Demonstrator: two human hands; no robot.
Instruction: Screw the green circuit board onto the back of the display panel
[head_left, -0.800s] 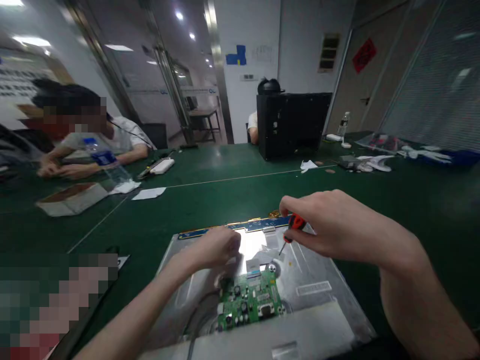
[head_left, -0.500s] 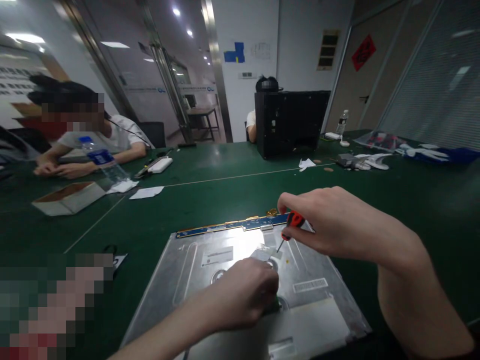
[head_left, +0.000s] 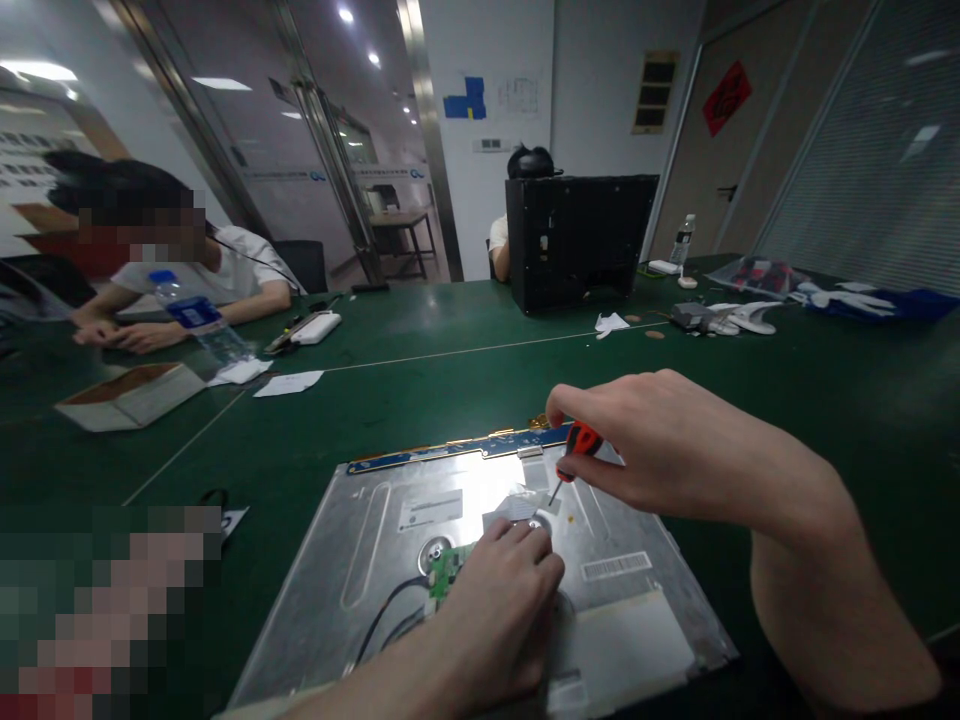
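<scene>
A flat silver metal panel (head_left: 367,545), perhaps the back of a display, lies in front of me with a blue circuit strip (head_left: 450,453) along its far edge. My left hand (head_left: 514,590) is curled over the panel's middle, gripping a small green circuit board (head_left: 448,572) that shows beside it with black cables. Its fingertips are partly hidden. Between the fingers of my right hand (head_left: 652,435) is a red and black screwdriver (head_left: 579,445). The screwdriver's shaft slants down near a clear tape-like piece (head_left: 517,505); whether its tip touches anything I cannot tell.
An open cardboard box (head_left: 135,398), a tilted water bottle (head_left: 202,320) and papers (head_left: 289,383) lie to the left on the green table (head_left: 390,390). A person (head_left: 240,260) sits there. A large black case (head_left: 581,245) stands at the back, another person behind it. Gloves (head_left: 742,318) lie at right.
My left hand has shifted and turned, its fingers now spread further over the panel, uncovering the green circuit board and cables at its left. The right hand still grips the screwdriver in nearly the same place.
</scene>
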